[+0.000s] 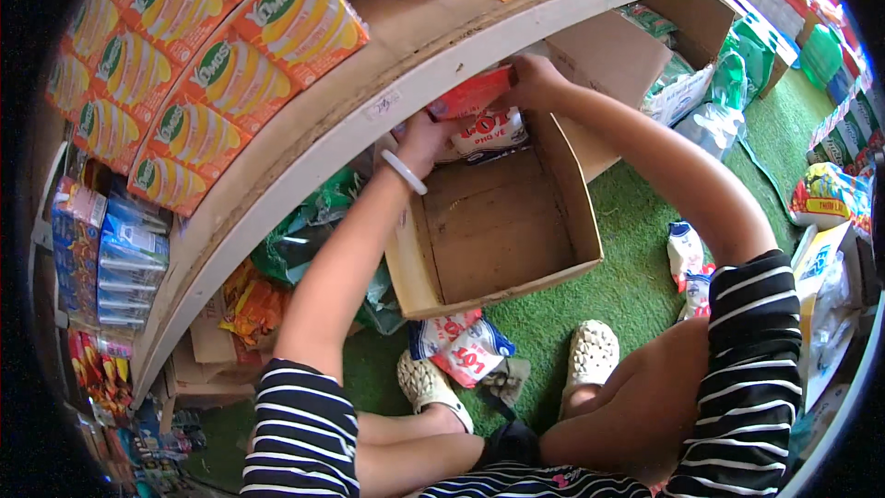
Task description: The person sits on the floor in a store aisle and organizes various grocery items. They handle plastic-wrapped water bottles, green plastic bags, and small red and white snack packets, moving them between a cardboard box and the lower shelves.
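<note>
Under the shelf edge, my right hand (536, 86) grips a red packet (470, 93) by its right end. My left hand (425, 138), with a white bangle (404, 171) at the wrist, is at the packet's lower left, its fingers around that side. Part of the packet is hidden by the shelf and my fingers. Just below lies a white, red and blue printed bag (492, 137) at the far end of an open cardboard box (501, 221). The bare brown bottom of the box shows nearer to me.
Shelf edge (415, 86) arches over the hands, with orange drink cartons (235, 76) stacked above. Printed bags (463, 349) lie on the green turf mat (546, 332) between my feet; more bags (686, 256) lie at right. Another open carton (608, 59) stands behind my right arm.
</note>
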Tool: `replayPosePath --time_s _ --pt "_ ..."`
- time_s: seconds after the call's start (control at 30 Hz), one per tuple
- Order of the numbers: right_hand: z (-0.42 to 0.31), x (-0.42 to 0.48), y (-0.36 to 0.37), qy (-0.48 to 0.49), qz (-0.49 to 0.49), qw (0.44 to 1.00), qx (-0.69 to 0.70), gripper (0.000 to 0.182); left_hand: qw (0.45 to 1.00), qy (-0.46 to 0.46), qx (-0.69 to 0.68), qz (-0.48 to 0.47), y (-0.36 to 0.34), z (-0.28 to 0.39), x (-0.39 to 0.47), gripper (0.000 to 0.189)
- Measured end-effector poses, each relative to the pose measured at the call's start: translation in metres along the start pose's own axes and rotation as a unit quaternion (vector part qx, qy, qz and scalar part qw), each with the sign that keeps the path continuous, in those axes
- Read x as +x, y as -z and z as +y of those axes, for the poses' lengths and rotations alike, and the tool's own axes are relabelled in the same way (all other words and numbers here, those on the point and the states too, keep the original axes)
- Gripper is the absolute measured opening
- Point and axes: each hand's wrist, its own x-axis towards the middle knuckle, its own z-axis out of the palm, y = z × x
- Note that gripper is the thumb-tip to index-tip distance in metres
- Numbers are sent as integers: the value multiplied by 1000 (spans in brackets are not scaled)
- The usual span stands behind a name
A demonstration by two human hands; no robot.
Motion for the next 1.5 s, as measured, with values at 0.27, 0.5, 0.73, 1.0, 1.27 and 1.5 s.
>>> replayPosePath --time_s 0.27,0.5,0.73,1.0,1.27,1.5 --pt "30 -8 -38 175 120 968 -136 20 965 -51 224 124 -25 -80 21 38" --pt "35 6 -22 163 137 954 -211 9 954 -52 271 118 -20 -48 30 23" --pt "19 -2 -29 319 212 881 -278 21 879 -116 397 236 -29 -26 3 35" --pt "48 -20 -56 341 -35 863 -372 13 844 -77 509 -152 -51 -7 -21 30" --pt "15 -24 -40 232 -75 931 -270 18 761 -31 601 -244 -44 20 -34 32" --pt "13 -100 24 73 193 978 8 34 796 -257 288 -466 -49 127 -263 18"
